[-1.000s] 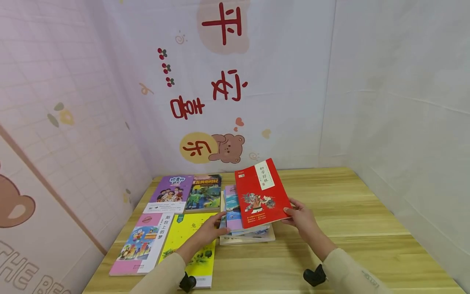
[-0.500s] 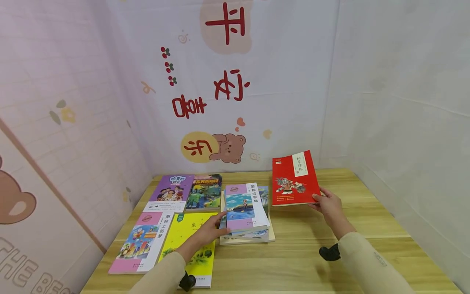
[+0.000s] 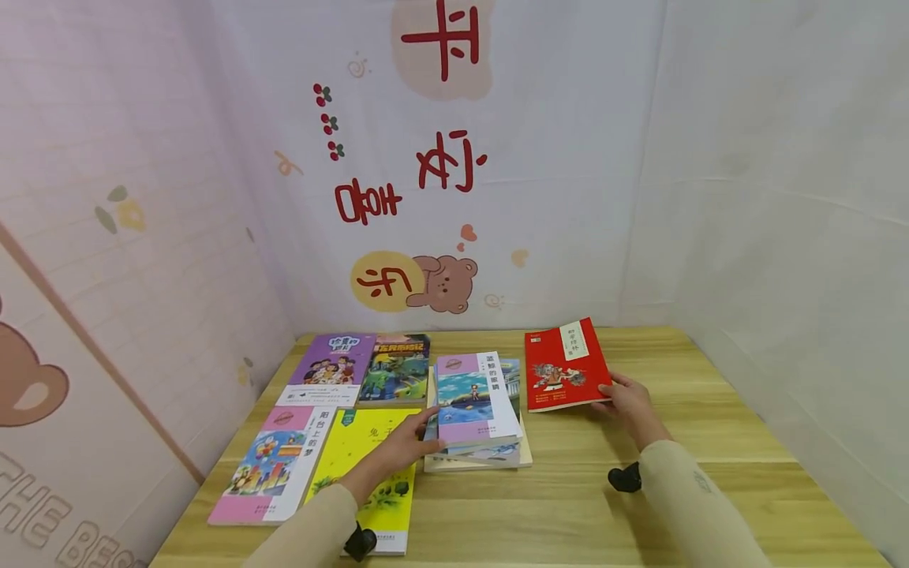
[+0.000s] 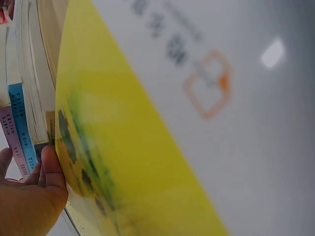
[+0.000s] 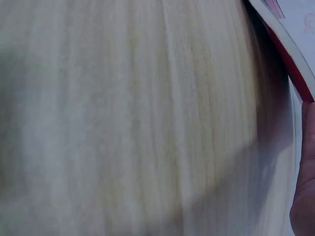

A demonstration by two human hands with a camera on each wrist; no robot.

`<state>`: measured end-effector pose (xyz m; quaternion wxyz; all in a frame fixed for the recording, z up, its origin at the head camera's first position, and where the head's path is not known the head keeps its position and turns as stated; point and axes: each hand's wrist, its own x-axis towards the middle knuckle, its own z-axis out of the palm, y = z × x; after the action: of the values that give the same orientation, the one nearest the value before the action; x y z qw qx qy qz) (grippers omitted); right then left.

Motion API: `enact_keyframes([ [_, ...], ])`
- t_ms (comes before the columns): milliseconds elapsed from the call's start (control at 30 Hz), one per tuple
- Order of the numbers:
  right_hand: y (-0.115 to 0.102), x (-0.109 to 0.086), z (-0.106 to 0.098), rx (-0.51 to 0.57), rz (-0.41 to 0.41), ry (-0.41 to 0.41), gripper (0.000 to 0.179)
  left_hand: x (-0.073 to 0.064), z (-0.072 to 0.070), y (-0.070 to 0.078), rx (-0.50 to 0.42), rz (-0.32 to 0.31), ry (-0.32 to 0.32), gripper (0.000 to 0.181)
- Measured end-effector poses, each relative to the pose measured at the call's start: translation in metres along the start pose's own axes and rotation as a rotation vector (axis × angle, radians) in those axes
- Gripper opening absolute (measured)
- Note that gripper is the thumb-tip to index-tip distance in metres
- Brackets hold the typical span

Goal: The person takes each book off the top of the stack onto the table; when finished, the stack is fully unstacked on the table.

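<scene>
My right hand (image 3: 632,406) pinches a red book (image 3: 566,367) at its lower right corner, thumb on the cover and fingers beneath. The red book is just right of a small stack of books, close over the table. In the right wrist view, the edge of the red book (image 5: 294,71) rises from my hand (image 5: 305,172), with a shadow on the wood below. My left hand (image 3: 399,448) rests against the left side of the stack, topped by a pink-and-blue book (image 3: 465,398). In the left wrist view, its fingertips touch the spines (image 4: 19,123) of the stacked books.
Left of the stack lie a yellow book (image 3: 383,489) under my left forearm, a pink-and-white book (image 3: 270,465), a purple book (image 3: 330,367) and a dark green book (image 3: 395,371). Printed cloth walls (image 3: 568,158) enclose the wooden table (image 3: 540,513).
My right hand has lifted the red book off the stack, carried it right and lowered it towards the table. The pink-and-blue book beneath is uncovered. My left hand has stayed at the stack.
</scene>
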<state>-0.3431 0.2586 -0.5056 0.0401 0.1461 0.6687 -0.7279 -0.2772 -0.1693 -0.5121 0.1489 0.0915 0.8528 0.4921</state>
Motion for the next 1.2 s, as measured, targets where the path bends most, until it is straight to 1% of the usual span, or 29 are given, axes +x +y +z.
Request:
enact_keyframes([
  [267,0.005,0.014,0.005,-0.025,0.013,-0.006,0.06,0.001,0.003,0.001,0.006,-0.005,0.008,0.072],
  [333,0.006,0.016,0.006,-0.045,0.009,-0.003,0.059,0.001,0.004,0.001,0.006,-0.004,0.006,0.072],
  [400,0.006,0.016,0.006,-0.094,-0.01,0.002,0.058,0.001,0.004,0.001,0.005,-0.003,0.006,0.072],
  [433,0.006,0.015,0.007,-0.154,-0.026,0.011,0.059,0.0,0.004,0.0,0.004,-0.002,0.005,0.072],
  [567,-0.002,0.009,0.011,-0.483,-0.108,0.074,0.067,0.0,0.003,0.0,0.011,-0.013,0.009,0.072],
  [633,-0.006,0.006,0.016,-0.601,-0.143,0.099,0.072,0.001,0.002,0.0,0.018,-0.019,0.015,0.072],
  [667,-0.008,0.004,0.019,-0.624,-0.16,0.104,0.074,0.001,0.002,0.0,0.022,-0.023,0.018,0.072],
  [833,-0.013,0.001,0.035,-0.552,-0.189,0.083,0.069,0.002,0.001,0.0,0.023,-0.037,0.019,0.071],
  [933,-0.013,-0.001,0.045,-0.489,-0.179,0.048,0.067,0.002,0.001,0.001,0.02,-0.038,0.02,0.072],
  [1067,-0.012,-0.003,0.056,-0.468,-0.187,0.012,0.064,0.002,0.002,0.001,0.022,-0.03,0.02,0.071],
  [1200,-0.007,-0.003,0.062,-0.48,-0.198,0.018,0.062,0.001,0.002,0.002,0.026,-0.023,0.022,0.072],
])
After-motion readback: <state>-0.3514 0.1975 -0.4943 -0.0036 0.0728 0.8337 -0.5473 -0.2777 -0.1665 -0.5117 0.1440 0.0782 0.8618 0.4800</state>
